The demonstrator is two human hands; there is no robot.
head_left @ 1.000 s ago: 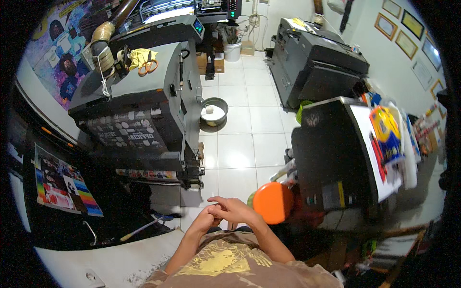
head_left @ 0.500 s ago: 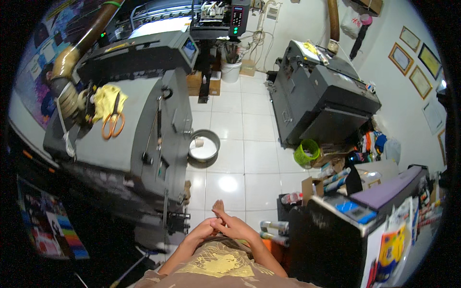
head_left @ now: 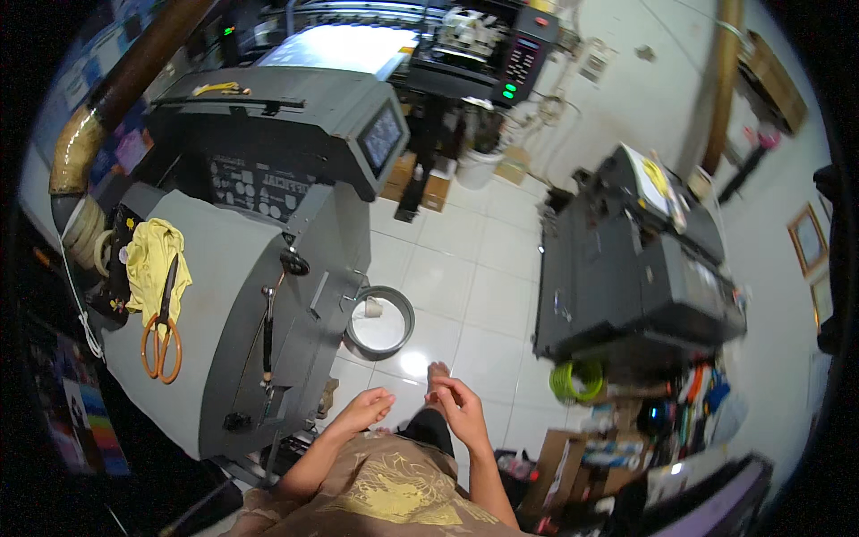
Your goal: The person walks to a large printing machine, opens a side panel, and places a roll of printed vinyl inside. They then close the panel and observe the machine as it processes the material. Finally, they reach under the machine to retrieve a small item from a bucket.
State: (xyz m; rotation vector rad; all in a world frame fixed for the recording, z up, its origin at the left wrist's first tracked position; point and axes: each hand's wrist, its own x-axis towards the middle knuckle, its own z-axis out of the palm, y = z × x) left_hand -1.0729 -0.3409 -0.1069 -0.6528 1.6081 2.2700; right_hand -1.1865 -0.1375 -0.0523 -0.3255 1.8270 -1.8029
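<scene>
In front of my brown shirt, my left hand is held in the air with loosely bent fingers and nothing visible in it. My right hand hangs apart from it, its fingers partly stretched and no object showing. Between and beyond the hands a bare foot steps on the tiles. To the left, orange-handled scissors lie on the light top of a grey machine, their blades over a yellow cloth. Neither hand touches them.
A round grey tub with white contents stands beside the machine. Another grey machine is at the right, with a green basket by it. Cardboard boxes and clutter line the lower right. A large printer stands at the back.
My hands, clasped together before, have parted to left and right. The view has tilted and moved forward, bringing the left machine and scissors closer.
</scene>
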